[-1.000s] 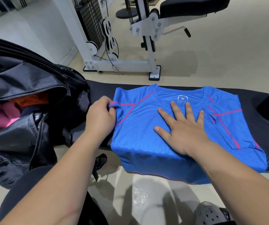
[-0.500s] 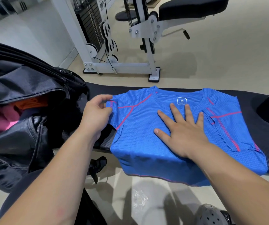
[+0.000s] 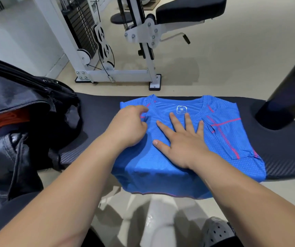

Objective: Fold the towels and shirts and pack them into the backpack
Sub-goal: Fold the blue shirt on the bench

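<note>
A blue shirt [image 3: 232, 139] with pink seams lies on the black padded bench [image 3: 97, 111], collar away from me, its hem hanging over the near edge. The right sleeve is folded in over the front. My left hand [image 3: 127, 127] rests on the left shoulder part, fingers curled over the folded-in left sleeve. My right hand [image 3: 180, 139] lies flat with fingers spread on the chest, just below the collar label. The black backpack [image 3: 18, 107] stands open at the left end of the bench, with orange and pink cloth visible inside.
A white weight machine [image 3: 107, 50] with a black seat pad stands on the beige floor beyond the bench. A thick black post [image 3: 289, 90] rises at the bench's right end. A grey perforated shoe [image 3: 218, 230] shows at the bottom.
My left hand has carried the left sleeve rightward, over the shirt's front, and now lies on it. My right hand stays pressed flat on the chest.
</note>
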Action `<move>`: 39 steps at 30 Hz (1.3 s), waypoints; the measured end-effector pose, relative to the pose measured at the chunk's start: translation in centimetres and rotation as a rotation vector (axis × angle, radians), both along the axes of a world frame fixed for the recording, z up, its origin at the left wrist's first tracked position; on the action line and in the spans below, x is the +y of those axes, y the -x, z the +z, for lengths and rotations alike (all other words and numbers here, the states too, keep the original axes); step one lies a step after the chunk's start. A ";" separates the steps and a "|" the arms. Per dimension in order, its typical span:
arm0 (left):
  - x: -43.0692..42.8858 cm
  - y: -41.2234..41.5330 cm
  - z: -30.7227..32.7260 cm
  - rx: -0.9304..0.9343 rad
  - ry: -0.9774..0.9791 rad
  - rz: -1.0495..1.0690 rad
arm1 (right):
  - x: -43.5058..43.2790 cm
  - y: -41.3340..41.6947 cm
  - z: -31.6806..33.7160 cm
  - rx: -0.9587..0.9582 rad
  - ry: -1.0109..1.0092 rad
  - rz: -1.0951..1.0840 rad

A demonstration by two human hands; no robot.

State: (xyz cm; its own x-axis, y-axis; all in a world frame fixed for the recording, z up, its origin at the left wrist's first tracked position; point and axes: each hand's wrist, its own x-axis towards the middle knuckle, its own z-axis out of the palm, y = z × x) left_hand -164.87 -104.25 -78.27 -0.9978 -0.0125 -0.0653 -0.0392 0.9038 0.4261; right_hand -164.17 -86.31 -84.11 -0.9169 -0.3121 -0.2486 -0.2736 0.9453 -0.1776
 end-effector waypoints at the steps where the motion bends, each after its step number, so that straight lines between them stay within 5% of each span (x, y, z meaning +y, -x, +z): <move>1: 0.6 -0.1 -0.1 -0.011 -0.066 0.004 | 0.1 0.0 0.1 -0.008 0.017 -0.003; 6: -0.1 0.2 -0.6 0.253 -0.348 0.272 | 2.1 1.2 1.6 0.159 0.226 -0.111; 11: -3.2 2.9 -1.0 0.193 -0.288 0.323 | 8.8 4.9 3.6 0.472 0.291 -0.443; 15: -2.7 4.6 -1.9 0.002 0.005 0.212 | 12.4 5.7 2.9 0.333 0.245 -0.611; 20: -2.3 6.3 -2.6 -0.055 -0.131 0.272 | 12.6 6.4 1.6 0.258 0.300 -0.607; 26: -2.1 7.6 -2.3 -0.058 0.025 0.147 | 13.4 7.1 1.6 0.239 0.286 -0.598; 31: -2.0 7.7 -2.4 -0.073 -0.356 0.266 | 13.1 7.3 1.8 0.230 0.252 -0.607; 39: -2.2 7.5 -2.2 -0.141 -0.626 0.385 | 13.2 7.1 2.4 0.276 0.381 -0.591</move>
